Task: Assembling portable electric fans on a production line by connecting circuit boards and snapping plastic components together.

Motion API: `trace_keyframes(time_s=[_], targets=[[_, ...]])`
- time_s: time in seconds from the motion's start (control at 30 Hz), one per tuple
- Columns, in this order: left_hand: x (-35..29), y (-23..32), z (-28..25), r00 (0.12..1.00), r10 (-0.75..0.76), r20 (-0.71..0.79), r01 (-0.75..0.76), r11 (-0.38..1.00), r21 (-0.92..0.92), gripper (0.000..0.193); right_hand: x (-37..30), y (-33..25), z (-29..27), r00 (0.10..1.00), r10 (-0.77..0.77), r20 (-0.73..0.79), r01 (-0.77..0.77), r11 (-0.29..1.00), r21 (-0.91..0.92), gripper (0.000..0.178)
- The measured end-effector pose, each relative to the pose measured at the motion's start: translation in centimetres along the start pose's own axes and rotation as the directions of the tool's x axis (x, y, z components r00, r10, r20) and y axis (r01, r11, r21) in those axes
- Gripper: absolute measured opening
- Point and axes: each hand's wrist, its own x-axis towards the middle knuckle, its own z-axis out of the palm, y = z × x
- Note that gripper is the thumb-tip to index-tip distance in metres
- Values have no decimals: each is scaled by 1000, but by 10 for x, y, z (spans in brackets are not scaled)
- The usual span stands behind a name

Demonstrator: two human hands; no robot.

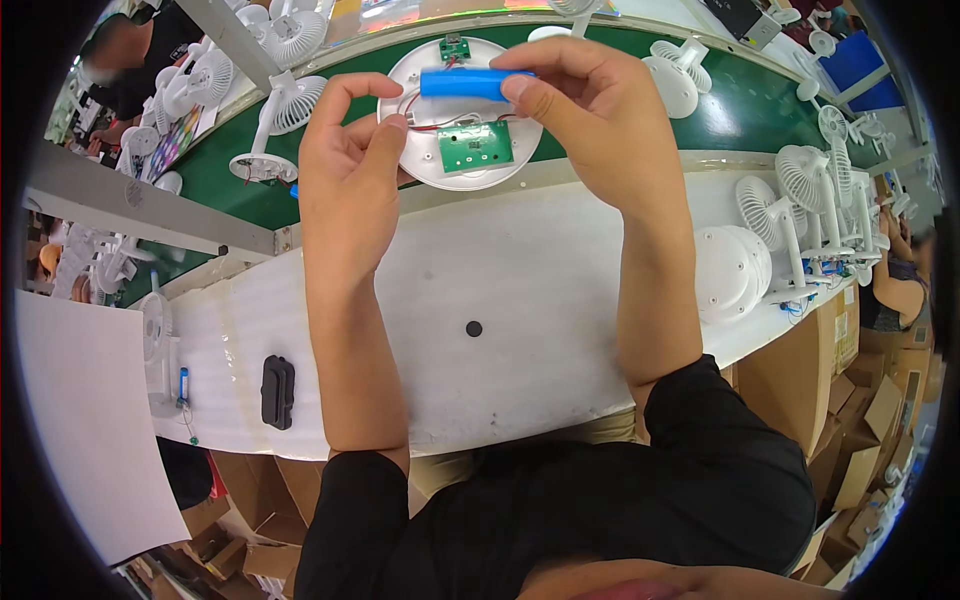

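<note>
Both hands are raised at the far side of the table around a round white fan base (465,182), its inner side facing me. My left hand (350,165) grips the base's left rim between thumb and fingers. With thumb and forefinger, my right hand (600,110) pinches the right end of a blue cylindrical battery (455,83), which lies across the upper part of the base. Below the battery sits a green circuit board (475,147), with red and white wires running beside it. A smaller green board (454,48) is at the base's top edge.
On the white table (500,375) lie a small black disc (474,329) and a black oblong part (278,392). Stacked white bases (730,272) and several white fans (805,185) stand at the right. A green conveyor belt (225,205) runs beyond; cardboard boxes (870,430) are below right.
</note>
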Motion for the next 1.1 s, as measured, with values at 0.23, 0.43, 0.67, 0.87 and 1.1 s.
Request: trace_keyframes(time_s=[0.23,0.43,0.67,0.87,1.1], targets=[[1,-3,-6,1000,-22,1,22,999,-26,26,-1,13,22,977,-200,-75,156,909,-386,11],[9,-13,-16,994,-41,101,46,997,-54,27,6,27,15,994,-55,-94,37,983,-179,8],[13,-7,-19,1000,20,-16,-19,997,71,18,8,28,19,965,-225,-137,184,948,-260,9],[11,-10,-12,998,11,61,-16,996,88,17,-28,-4,-31,910,-252,-330,77,884,-461,27],[16,-1,-6,999,-37,41,33,996,79,19,-134,35,-155,931,124,-344,-365,257,-895,37]])
